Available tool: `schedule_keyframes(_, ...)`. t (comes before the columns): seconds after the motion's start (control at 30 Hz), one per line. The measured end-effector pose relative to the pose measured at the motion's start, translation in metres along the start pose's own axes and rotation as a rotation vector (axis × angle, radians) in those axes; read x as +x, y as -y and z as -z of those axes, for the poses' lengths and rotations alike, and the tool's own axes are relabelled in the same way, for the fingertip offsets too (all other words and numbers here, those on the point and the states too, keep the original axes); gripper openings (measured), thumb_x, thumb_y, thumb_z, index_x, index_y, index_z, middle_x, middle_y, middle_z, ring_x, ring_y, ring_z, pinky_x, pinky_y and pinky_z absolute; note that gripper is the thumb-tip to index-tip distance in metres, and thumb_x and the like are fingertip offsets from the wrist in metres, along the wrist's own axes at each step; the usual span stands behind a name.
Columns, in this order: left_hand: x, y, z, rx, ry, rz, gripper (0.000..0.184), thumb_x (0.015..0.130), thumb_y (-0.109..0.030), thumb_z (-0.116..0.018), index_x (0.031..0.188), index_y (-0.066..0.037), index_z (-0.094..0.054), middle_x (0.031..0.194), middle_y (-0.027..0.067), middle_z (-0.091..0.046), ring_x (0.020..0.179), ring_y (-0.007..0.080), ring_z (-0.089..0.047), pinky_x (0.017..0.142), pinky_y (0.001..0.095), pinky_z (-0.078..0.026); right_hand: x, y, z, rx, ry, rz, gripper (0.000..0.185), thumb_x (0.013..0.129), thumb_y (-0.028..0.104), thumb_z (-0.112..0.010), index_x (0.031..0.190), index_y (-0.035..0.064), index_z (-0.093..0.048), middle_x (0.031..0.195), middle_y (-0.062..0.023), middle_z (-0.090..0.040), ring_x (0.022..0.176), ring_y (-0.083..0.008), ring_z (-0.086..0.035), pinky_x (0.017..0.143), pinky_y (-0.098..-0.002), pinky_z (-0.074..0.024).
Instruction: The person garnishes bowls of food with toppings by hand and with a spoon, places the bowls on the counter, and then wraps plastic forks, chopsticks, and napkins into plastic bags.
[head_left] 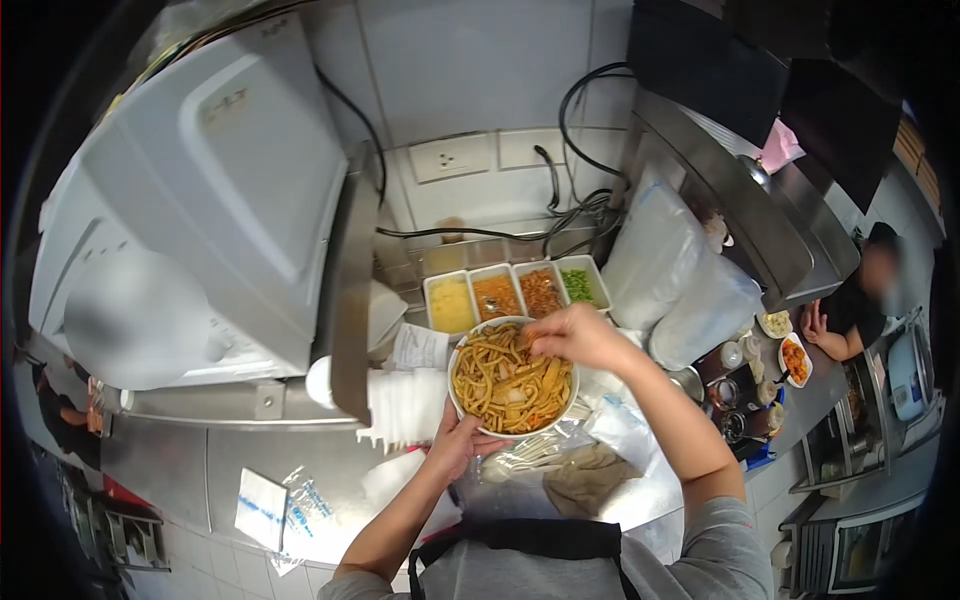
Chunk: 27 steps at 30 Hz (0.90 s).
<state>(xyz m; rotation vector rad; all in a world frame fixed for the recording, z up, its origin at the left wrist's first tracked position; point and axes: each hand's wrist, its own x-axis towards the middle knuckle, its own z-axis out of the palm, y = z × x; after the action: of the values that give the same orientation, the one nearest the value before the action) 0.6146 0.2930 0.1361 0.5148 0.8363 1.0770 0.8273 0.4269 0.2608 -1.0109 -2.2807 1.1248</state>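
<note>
My left hand (462, 446) grips a round white bowl (455, 395) by its lower left side, fingers under it and thumb near the rim. Thick brown stir-fried noodles (510, 395) with bits of vegetable fill the bowl. Over the bowl's upper right rim, my right hand (578, 338) is closed in a pinch, with a little orange topping at the fingertips. Just behind the bowl stands a row of white tubs: yellow bits (450, 303), orange-brown bits (496, 297), darker reddish-brown bits (541, 291) and chopped green onion (578, 286).
White foam containers (405, 405) stand left of the bowl. A brown cloth (590, 480) and plastic-wrapped utensils (525, 452) lie in front. Plastic-bagged stacks (665, 260) and jars (728, 370) are to the right. A co-worker (855, 310) stands beyond a dish of red-orange food (795, 360).
</note>
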Motion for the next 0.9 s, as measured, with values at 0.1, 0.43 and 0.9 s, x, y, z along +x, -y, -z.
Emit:
schedule_keyframes(0.1,0.010,0.004,-0.018,0.028,0.014,0.010,0.062,0.091,-0.005,-0.036,0.143,-0.022,-0.006,0.132,0.0196,-0.043,0.098,0.0402,-0.061,0.081,0.0450,-0.056,-0.010,0.007,-0.002,-0.238,0.038,0.023,0.024,0.082,0.004,-0.060,0.105,0.0022,-0.065,0.094,-0.0133,-0.068,0.084,-0.0211,-0.067,0.079,-0.0291,-0.0505)
schedule_keyframes(0.43,0.008,0.008,-0.008,0.110,-0.021,-0.033,0.071,0.089,-0.002,-0.037,0.143,-0.026,0.002,0.134,0.0172,-0.040,0.097,0.0350,-0.063,0.078,0.0431,-0.057,0.062,-0.148,0.043,-0.685,-0.212,-0.200,0.019,0.078,0.000,-0.053,0.090,-0.0010,-0.067,0.086,-0.0195,-0.067,0.085,-0.0318,-0.066,0.077,-0.0389,-0.0530)
schedule_keyframes(0.9,-0.017,0.003,-0.014,0.143,0.009,-0.052,0.072,0.092,-0.001,-0.036,0.144,-0.029,0.005,0.137,0.0145,-0.037,0.100,0.0303,-0.062,0.078,0.0409,-0.057,0.070,-0.194,0.038,-0.520,-0.372,-0.200,0.018,0.074,0.006,-0.061,0.089,0.0051,-0.070,0.085,-0.0228,-0.065,0.078,-0.0341,-0.066,0.073,-0.0391,-0.0530)
